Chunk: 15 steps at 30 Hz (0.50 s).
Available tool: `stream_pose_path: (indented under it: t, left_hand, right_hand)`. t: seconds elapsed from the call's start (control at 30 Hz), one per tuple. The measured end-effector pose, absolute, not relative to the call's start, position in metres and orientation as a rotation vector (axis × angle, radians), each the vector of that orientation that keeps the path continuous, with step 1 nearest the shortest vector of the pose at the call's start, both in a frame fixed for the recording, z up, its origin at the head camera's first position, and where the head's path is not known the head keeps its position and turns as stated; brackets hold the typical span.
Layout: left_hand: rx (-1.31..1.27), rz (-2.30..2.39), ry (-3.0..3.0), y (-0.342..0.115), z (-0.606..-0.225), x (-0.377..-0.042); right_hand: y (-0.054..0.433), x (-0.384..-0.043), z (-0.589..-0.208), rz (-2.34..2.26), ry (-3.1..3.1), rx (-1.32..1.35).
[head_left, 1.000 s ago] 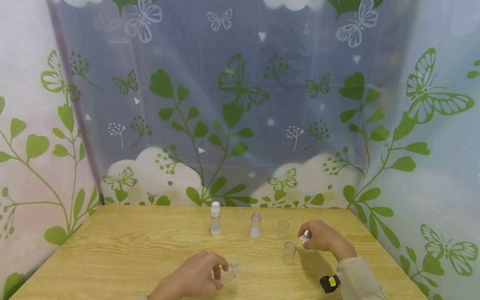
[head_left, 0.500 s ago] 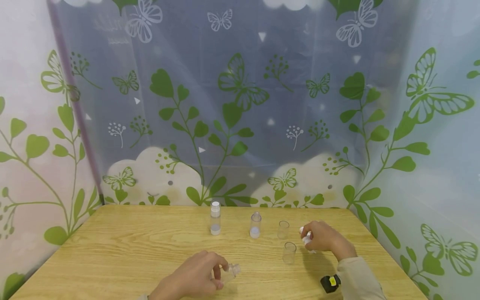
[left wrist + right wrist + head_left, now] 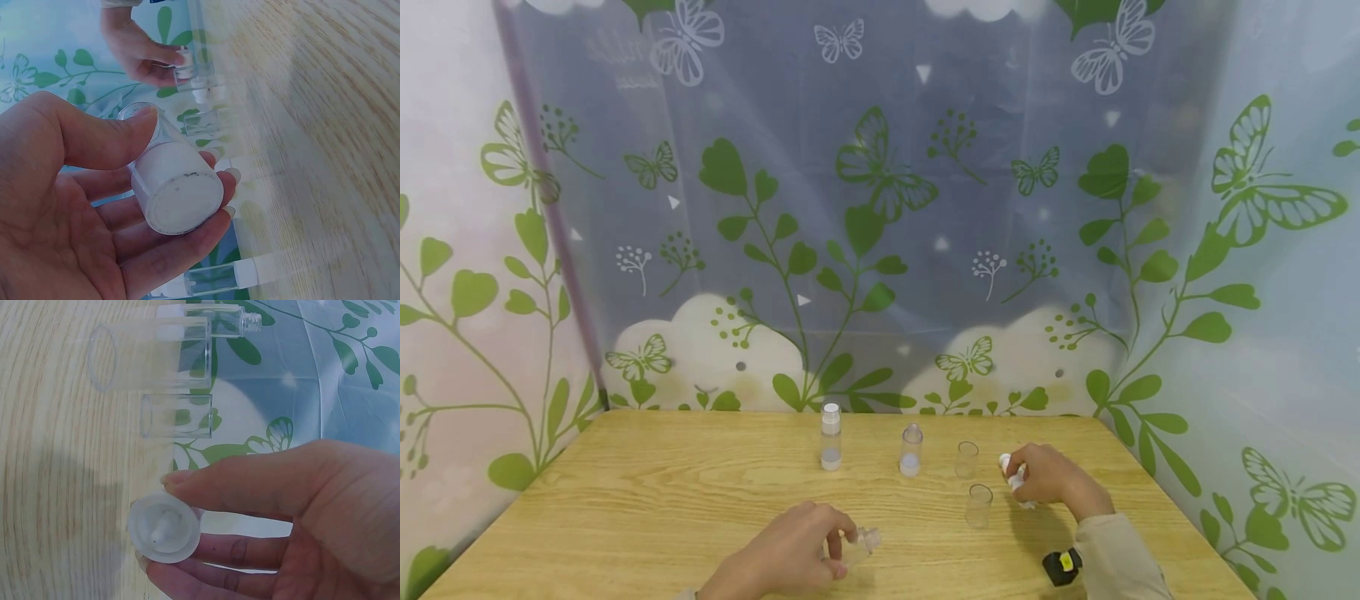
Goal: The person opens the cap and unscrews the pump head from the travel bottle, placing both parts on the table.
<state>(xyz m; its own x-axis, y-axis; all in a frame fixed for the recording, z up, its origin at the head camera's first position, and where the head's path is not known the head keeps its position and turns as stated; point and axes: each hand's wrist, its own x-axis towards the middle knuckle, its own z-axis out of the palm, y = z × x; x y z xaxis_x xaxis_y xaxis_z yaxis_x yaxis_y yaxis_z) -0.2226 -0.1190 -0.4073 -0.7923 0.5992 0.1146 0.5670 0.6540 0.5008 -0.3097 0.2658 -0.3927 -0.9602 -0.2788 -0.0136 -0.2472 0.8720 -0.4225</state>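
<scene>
My left hand (image 3: 797, 546) holds a small clear bottle (image 3: 862, 542) tilted above the wooden table, its threaded neck pointing right. In the left wrist view the thumb and fingers wrap the bottle, and its white base (image 3: 181, 194) faces the camera. Farther right, my right hand (image 3: 1051, 477) pinches a white pump top (image 3: 164, 528) between thumb and fingers. The right wrist view looks into its round, hollow underside, which has a central stem. Another white piece (image 3: 200, 90) shows close below that hand in the left wrist view. Two clear caps (image 3: 978, 508) stand just left of the right hand.
At the back stand a clear bottle with a white pump (image 3: 831, 437) and an open-necked clear bottle (image 3: 911, 450) with a white base. A small black object with a yellow mark (image 3: 1062, 567) appears beside the right sleeve. Printed curtains (image 3: 880, 250) enclose the table's back and sides.
The right hand has shifted very slightly, and more white now shows above and below its fingertips. The left hand and its bottle stay in place.
</scene>
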Motion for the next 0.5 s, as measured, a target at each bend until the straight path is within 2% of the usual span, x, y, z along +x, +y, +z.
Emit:
stream_pose_path:
  t: [0.5]
  left_hand:
    - [0.980,0.842,2.776,-0.1200,-0.4065,-0.2232]
  right_hand:
    - [0.2688,-0.3127,-0.4000,-0.644,2.961,-0.323]
